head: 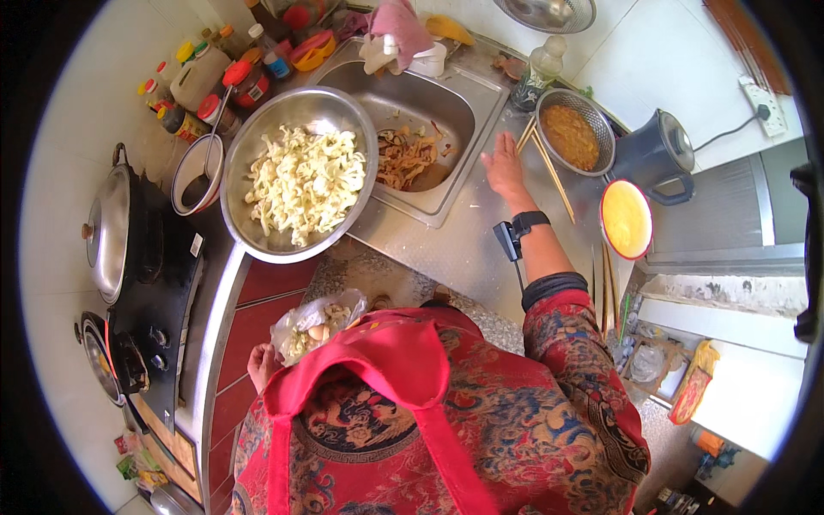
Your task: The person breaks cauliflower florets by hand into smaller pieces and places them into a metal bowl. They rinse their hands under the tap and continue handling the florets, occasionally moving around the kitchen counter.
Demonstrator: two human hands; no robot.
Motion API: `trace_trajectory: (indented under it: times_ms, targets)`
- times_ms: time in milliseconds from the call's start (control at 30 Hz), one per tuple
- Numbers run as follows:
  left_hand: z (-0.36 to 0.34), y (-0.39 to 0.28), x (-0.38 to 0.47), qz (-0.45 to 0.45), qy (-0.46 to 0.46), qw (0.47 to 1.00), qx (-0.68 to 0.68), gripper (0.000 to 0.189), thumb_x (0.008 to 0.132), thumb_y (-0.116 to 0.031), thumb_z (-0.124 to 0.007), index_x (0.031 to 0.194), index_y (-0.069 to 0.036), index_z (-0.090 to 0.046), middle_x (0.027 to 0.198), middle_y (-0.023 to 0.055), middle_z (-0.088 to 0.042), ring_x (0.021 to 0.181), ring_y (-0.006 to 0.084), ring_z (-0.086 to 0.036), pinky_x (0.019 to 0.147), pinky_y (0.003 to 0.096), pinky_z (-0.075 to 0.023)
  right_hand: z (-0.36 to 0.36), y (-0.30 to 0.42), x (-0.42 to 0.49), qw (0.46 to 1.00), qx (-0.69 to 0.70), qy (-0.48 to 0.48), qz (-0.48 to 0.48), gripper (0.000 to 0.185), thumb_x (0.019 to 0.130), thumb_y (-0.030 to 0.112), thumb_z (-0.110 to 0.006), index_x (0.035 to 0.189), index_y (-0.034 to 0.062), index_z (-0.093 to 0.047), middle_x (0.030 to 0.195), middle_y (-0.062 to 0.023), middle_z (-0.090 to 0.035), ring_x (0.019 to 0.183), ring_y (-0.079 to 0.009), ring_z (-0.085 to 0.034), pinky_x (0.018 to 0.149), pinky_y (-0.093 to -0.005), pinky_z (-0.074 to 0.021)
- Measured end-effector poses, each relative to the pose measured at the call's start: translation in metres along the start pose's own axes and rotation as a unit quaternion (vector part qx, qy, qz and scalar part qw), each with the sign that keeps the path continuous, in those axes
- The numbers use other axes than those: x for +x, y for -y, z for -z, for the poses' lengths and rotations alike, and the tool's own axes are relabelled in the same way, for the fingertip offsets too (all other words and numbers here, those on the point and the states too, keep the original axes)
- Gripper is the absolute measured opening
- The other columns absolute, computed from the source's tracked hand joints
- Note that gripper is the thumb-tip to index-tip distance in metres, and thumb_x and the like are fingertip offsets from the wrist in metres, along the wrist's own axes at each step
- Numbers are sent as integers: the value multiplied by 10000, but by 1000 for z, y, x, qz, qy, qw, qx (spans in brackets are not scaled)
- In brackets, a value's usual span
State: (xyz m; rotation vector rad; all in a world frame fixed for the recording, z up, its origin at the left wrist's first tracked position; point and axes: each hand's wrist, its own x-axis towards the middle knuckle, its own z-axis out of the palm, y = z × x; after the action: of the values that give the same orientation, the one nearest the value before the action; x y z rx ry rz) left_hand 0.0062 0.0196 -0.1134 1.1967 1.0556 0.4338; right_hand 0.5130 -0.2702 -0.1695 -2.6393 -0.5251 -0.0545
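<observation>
Low at the left, my left hand (pixel 262 367) grips the edge of a clear plastic bag (pixel 318 325) that has vegetable scraps and eggshell in it. My right hand (pixel 503 166), its fingers extended and holding nothing, is over the steel counter just right of the sink (pixel 444 206). Wooden chopsticks (pixel 552 174) lie beyond it. Brown peelings (pixel 409 158) are in the sink basin. A large steel bowl (pixel 233 222) of cauliflower florets (pixel 306 183) stands at the sink's left edge.
Right of the chopsticks are a perforated steel bowl (pixel 608 138) with orange-brown food, an electric kettle (pixel 656 154) and a bowl of yellow liquid (pixel 626 219). Bottles and jars (pixel 248 84) crowd the back left. A lidded wok (pixel 109 232) sits on the black stove (pixel 154 309).
</observation>
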Motion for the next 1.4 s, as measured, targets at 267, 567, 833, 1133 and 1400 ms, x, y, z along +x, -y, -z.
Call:
trace_trajectory:
  times_ms: [267,567,833,1133,1400]
  targets:
    - [-27,8,-41,11,-96,995,-19,62,793,-112,-555,776,-64,-521,551,23,-514,425,80,-439,394,186,-327,-4,-41,1,990,-84,115,-14,610,786,316,-496,1257,18,-249,1345,-153,-179,1253,-280,-148,1012,-392,-152]
    - [-55,32,-27,67,-42,996,38,116,790,-155,-567,741,-61,-520,551,18,-526,404,48,-385,377,176,-289,-9,-51,15,994,-28,66,79,625,774,277,-524,1267,22,-236,1339,-157,-191,1239,-288,-178,1009,-380,-166]
    - [-74,28,-11,72,36,992,97,125,796,-187,-556,766,-69,-527,554,4,-519,396,35,-366,351,181,-261,-16,14,-141,932,54,201,296,792,688,419,-575,1279,23,-227,1346,-156,-187,1249,-278,-177,1015,-377,-150]
    - [-114,34,14,93,161,976,113,66,775,-115,-522,779,-49,-521,617,4,-524,516,59,-450,438,178,-324,-14,-1,-112,975,14,79,208,790,691,428,-569,1280,34,-220,1330,-169,-222,1233,-297,-211,1005,-403,-169]
    - [-145,45,31,126,243,957,96,57,759,-63,-509,806,-31,-514,650,20,-530,557,68,-465,469,176,-332,-24,38,-203,918,366,71,137,603,785,436,-479,1189,0,-381,1222,-143,-392,1151,-262,-345,958,-387,-258]
